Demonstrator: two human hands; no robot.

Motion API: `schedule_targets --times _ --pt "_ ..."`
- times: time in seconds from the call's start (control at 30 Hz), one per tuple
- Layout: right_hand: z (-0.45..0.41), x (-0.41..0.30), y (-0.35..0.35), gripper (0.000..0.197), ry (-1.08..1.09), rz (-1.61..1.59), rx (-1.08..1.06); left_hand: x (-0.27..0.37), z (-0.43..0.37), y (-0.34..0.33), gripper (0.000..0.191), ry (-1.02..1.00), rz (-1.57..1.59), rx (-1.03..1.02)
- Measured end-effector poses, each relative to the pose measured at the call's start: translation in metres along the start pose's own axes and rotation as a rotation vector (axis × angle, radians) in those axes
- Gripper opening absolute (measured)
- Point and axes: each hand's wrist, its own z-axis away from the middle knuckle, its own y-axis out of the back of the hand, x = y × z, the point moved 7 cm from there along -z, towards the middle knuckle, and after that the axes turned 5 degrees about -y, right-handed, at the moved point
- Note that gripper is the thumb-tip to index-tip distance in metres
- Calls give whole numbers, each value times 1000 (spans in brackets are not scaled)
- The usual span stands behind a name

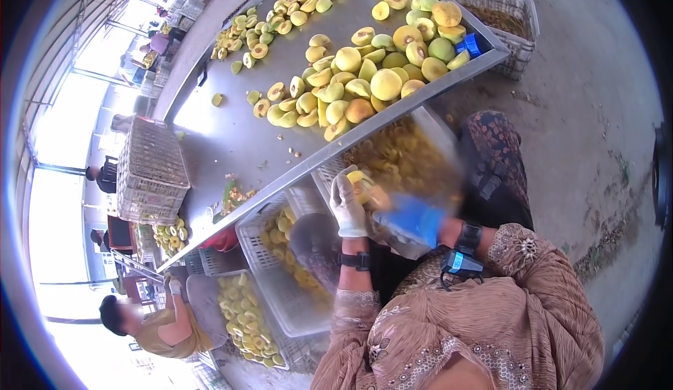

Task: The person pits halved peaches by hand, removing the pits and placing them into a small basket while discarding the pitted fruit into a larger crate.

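Observation:
My left hand (347, 203), in a whitish glove, is closed on a cut yellow peach (359, 186), its inner face turned outward. Close beside it is my right hand (413, 219), in a blue glove and blurred by motion. Its fingers are near the fruit; whether they hold anything is not visible. Below both hands, between my knees, sits a crate of peach scraps (397, 153), partly blurred. Halved and whole peaches (347, 82) are heaped on the metal-topped table (247, 137) just ahead.
A raised metal rim edges the table. A blue cap-like object (469, 45) lies in its near corner. Plastic crates of peach halves (247, 316) stand at left, near a seated co-worker (168, 327). An upturned-looking basket (152, 169) rests on the table; another crate (505, 11) stands beyond the corner.

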Motion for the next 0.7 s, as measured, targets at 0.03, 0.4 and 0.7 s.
schedule_targets --times 0.03,0.4,0.7 --pt "-4 4 4 35 8 73 47 -4 1 -1 47 6 0 0" --pt "-19 12 11 38 85 388 115 -18 7 0 39 28 -205 67" --pt "0 21 -12 22 -309 -458 -497 -48 -5 7 52 213 -14 -66"
